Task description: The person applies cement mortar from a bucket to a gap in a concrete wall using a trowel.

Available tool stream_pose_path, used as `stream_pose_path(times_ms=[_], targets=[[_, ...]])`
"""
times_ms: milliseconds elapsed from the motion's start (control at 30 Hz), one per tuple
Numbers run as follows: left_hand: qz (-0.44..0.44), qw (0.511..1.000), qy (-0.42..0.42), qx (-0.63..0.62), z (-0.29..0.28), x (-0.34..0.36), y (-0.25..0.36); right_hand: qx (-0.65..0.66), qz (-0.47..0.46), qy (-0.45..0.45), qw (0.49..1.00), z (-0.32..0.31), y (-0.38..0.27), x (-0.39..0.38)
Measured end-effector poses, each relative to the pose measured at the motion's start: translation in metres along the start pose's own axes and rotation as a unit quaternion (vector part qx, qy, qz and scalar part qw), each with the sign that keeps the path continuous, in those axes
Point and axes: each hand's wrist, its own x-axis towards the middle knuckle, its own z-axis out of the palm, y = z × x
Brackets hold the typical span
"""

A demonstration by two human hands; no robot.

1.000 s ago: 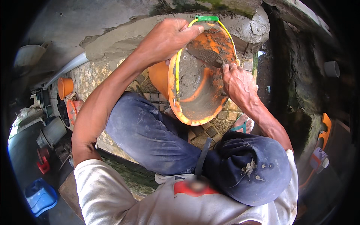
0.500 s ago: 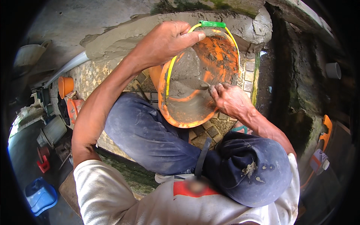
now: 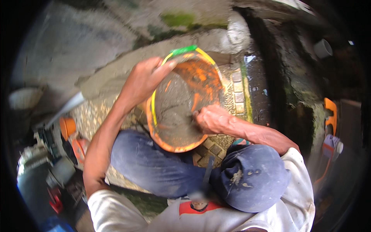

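Head view | left hand [image 3: 148, 76] pinches bucket [image 3: 176, 148] rim | right hand [image 3: 212, 119] curled in its mouth, can't tell hold | orange, tipped, grey mud [image 3: 174, 92] inside

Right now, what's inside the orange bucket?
Grey, mortar-like paste lies inside the bucket, with smears across its orange inner wall. The right hand reaches in at the right; anything in its grip is hidden. The paste covers most of the bottom.

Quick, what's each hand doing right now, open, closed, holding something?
Left hand: closed, holding the orange bucket by its rim.
Right hand: closed, over the bucket; can't tell what it holds.
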Motion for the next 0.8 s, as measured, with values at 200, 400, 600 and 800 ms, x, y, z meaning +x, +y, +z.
stream_pose_path(times_ms=[200, 400, 600, 800], targets=[[-0.118, 0.991, -0.025, -0.060, 0.001, 0.001, -0.001, 0.192, -0.046, 0.025, 0.980, 0.003, 0.020, -0.021], [-0.152, 0.981, -0.012, -0.116, 0.004, 0.001, 0.013, 0.355, -0.018, 0.000, 0.935, -0.017, 0.024, -0.066], [-0.171, 0.974, -0.003, -0.149, -0.004, -0.003, -0.010, 0.396, -0.018, 0.064, 0.916, -0.021, 0.029, -0.107], [-0.171, 0.974, -0.008, -0.149, -0.009, -0.007, -0.003, 0.422, 0.162, 0.148, 0.880, -0.040, 0.038, -0.166]])
